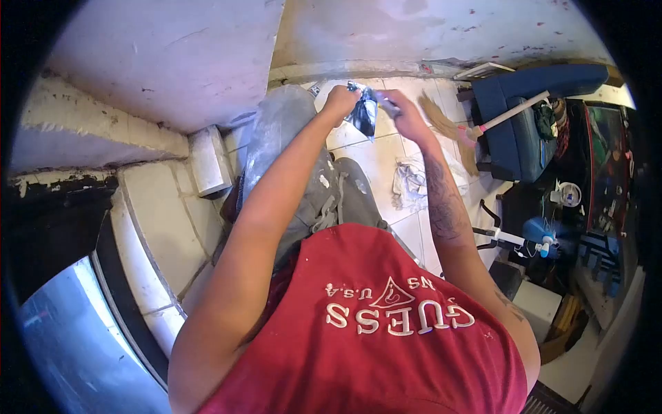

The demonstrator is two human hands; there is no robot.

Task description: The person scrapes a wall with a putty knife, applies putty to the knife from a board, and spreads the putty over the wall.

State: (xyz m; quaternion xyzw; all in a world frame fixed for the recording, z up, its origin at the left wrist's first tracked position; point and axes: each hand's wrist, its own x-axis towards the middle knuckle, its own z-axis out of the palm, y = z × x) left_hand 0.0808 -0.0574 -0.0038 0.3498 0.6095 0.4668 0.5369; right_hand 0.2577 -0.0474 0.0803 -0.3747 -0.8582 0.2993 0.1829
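Note:
My left hand is closed on the top of a crumpled black-and-white plastic packet, which hangs above the tiled floor in front of my knees. Just right of the packet, my right hand has its fingers curled round a small greyish thing with a flat end, blurred and too small to name. That thing comes close to the packet's side; whether they touch is hard to tell. Below my right forearm a stained white cloth lies on the floor tiles.
A broom leans against a blue chair at the right. Further down that side stand a blue fan and a dark cabinet. A bare wall rises at left, with a ledge and a white block.

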